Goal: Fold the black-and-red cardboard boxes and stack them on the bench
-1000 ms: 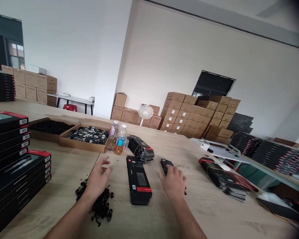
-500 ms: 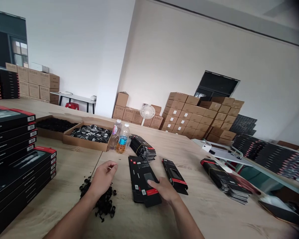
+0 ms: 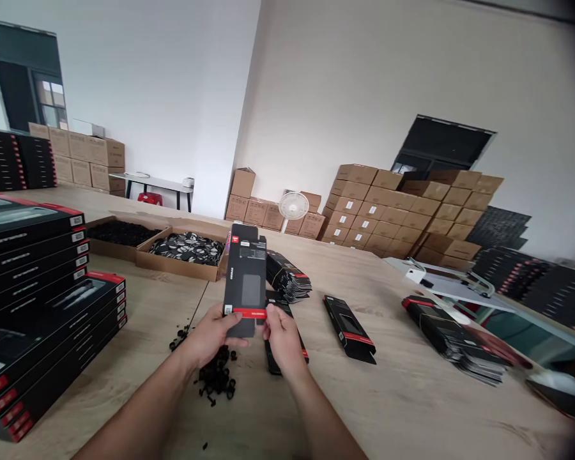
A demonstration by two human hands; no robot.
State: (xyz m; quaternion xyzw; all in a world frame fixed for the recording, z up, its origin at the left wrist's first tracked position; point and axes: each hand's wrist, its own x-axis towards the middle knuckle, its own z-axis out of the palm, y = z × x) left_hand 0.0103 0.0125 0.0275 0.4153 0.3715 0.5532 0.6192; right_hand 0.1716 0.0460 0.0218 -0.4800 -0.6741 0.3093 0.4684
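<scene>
Both my hands hold a flat black retail box (image 3: 244,281) upright above the wooden table (image 3: 402,396). It has a red band near its lower end and a grey window panel. My left hand (image 3: 213,335) grips its lower left side, and my right hand (image 3: 280,338) grips its lower right side. Below my right hand lies another black box (image 3: 290,358), partly hidden by that hand. A loose heap of small black parts (image 3: 215,377) sits under my left hand. To the right, a black box with a red band (image 3: 349,329) lies apart from both hands.
Tall stacks of black boxes (image 3: 43,294) stand at the left. Behind the held box are cardboard trays of black (image 3: 122,233) and patterned items (image 3: 186,249), plus a fanned stack of black cards (image 3: 287,278). Another fanned stack (image 3: 453,342) lies on the right.
The black box that lay on the table is now lifted upright in both hands. My right hand has joined my left at it. The view has shifted slightly.
</scene>
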